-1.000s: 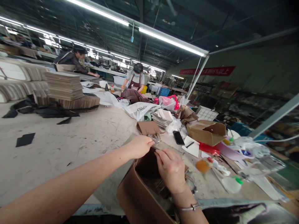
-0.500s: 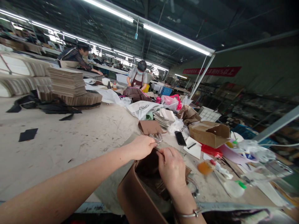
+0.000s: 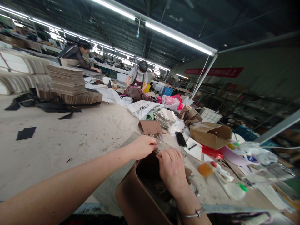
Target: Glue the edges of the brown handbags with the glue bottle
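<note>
A brown leather bag (image 3: 137, 200) stands open-mouthed at the table's near edge, right below me. My left hand (image 3: 142, 146) is closed in a pinch on the far rim of the bag. My right hand (image 3: 172, 170) is closed on the same rim just to the right, its fingers curled over the edge and its wrist wearing a thin bracelet. What lies inside the bag is dark and hard to make out. A small clear plastic piece (image 3: 157, 137) lies on the table just beyond my fingers.
A brown flap piece (image 3: 150, 127), a black phone (image 3: 181, 139), a cardboard box (image 3: 209, 134), glue bottles (image 3: 232, 189) and plastic bags crowd the right side. Stacks of card (image 3: 67, 84) sit far left. Two people work at the far tables.
Both hands keep their pinch on the bag's rim and have barely shifted. The view has moved slightly.
</note>
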`<state>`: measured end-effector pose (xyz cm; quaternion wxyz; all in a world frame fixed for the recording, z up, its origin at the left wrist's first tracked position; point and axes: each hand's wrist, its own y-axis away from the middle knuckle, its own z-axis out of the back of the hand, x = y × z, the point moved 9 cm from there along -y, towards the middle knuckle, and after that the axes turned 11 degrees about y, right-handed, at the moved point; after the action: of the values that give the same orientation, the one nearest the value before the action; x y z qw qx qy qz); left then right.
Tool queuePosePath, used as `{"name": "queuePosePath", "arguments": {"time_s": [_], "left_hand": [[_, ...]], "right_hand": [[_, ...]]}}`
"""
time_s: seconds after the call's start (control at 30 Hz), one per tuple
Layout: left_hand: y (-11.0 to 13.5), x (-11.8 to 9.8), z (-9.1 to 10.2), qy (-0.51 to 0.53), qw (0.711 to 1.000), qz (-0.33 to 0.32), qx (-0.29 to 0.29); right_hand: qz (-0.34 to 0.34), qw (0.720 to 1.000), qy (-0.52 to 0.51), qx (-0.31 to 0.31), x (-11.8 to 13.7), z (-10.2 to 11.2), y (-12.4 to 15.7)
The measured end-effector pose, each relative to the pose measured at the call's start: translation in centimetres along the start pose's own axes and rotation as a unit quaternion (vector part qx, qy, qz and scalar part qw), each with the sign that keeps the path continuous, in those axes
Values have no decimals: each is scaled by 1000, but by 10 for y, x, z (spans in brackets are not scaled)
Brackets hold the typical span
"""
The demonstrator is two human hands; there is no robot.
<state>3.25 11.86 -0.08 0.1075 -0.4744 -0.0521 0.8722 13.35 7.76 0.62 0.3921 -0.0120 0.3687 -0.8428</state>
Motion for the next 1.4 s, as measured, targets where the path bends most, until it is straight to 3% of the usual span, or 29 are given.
{"name": "queuePosePath", "arguments": {"time_s": [0.17,0.37,0.6,0.8,0.93,1.17,1.4], "left_hand": [[1,0,1,-1,1000,-8,-8],[7,-6,-3,43,994,-38,90],[-6,-17,-2,-56,994,-16,91],[-9,-38,-7,-153,978,-65,127],[-9,-45,-7,-183,973,-85,112],[-5,-29,-5,-106,989,-41,93],[0,-29,-4,-78,993,-38,80]], "right_hand": [[18,999,-32,0,0,1,2],[-3,997,-77,-6,-3,-1,5],[5,998,-60,-14,-4,-3,6],[14,999,-47,-12,-2,-4,6],[24,998,-51,-3,-1,-6,6],[41,994,-104,5,1,-2,7],[20,991,-132,-16,0,-1,9]]}}
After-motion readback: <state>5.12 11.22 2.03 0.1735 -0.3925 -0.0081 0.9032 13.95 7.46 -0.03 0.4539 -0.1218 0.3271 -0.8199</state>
